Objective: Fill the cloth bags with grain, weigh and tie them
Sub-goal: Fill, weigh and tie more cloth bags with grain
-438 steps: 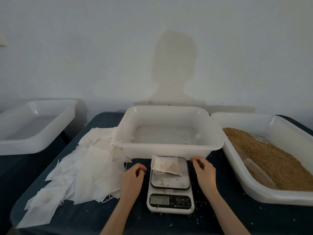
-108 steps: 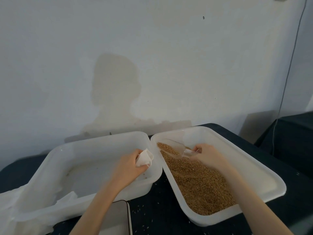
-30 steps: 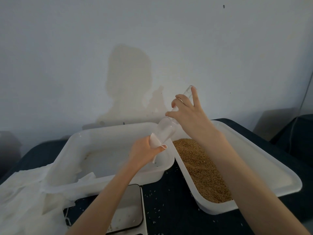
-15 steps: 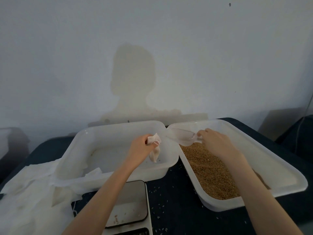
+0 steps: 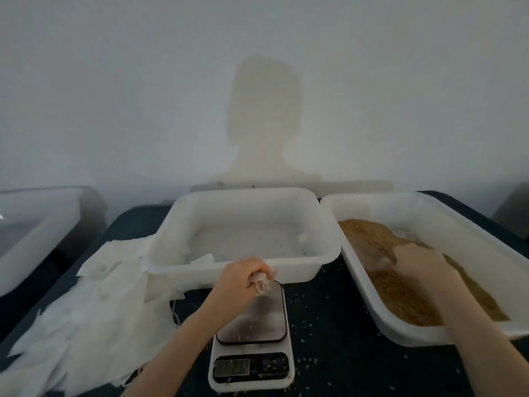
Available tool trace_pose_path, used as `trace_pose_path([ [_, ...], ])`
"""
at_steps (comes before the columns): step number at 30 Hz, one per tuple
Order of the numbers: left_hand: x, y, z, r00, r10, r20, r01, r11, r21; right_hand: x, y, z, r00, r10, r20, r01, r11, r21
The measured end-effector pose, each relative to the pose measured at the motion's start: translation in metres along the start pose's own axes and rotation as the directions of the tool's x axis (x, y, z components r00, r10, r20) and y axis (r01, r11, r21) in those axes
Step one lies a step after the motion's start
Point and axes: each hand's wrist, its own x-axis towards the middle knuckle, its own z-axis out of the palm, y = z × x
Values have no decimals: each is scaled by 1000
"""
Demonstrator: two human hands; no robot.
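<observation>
The left hand (image 5: 243,275) pinches the gathered neck of a small cloth bag (image 5: 262,282) in curled fingers, holding it just above the far edge of the scale (image 5: 252,339), whose platform carries a few stray grains. The bag is blurred, so how full it is cannot be told. It looks light and limp, likely to sag and spill unless held by the bunched mouth, which is also where the drawstring will cinch. The right hand (image 5: 415,265) rests in the grain (image 5: 400,296) of the right tub (image 5: 429,213), fingers curled about what seems to be a clear scoop (image 5: 378,260). Between the 2 hands sits a nearly bare middle tub (image 5: 246,202). A heap of flat spare bags (image 5: 94,305) covers the counter (image 5: 329,325) at left, beside a 3rd tub (image 5: 34,222).
</observation>
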Motion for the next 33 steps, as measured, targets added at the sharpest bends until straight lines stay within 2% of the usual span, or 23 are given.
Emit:
trace_pose_path([
  [5,-20,-27,3,992,-116,49,114,993,32,-7,-17,-2,1000,25,18,-24,999,-39],
  [6,-22,-32,4,988,-139,69,135,990,50,-11,-22,-5,999,31,-29,-32,998,-47],
  [8,-27,-37,5,987,-147,70,144,988,48,-23,-38,-17,973,-3,-229,0,1000,-15],
  [10,-31,-39,5,989,-138,57,137,990,24,-38,-64,-27,903,-60,-426,135,980,149],
  [11,-32,-39,5,989,-137,52,137,990,15,-46,-80,-31,878,-109,-467,241,942,234],
  [14,-35,-38,3,986,-157,51,160,985,-58,-64,-134,-26,837,-303,-455,485,797,361],
  [17,-44,-38,-1,982,-186,24,188,972,-141,-68,-171,1,804,-390,-449,554,766,326],
  [24,-71,-55,-14,966,-222,-131,174,937,-303,-74,-189,50,819,-356,-450,558,676,481],
  [29,-79,-62,-18,923,-321,-211,198,868,-455,-77,-188,65,811,-409,-419,577,681,451],
  [33,-82,-63,-17,896,-330,-297,149,853,-499,-67,-186,70,835,-315,-451,538,642,546],
])
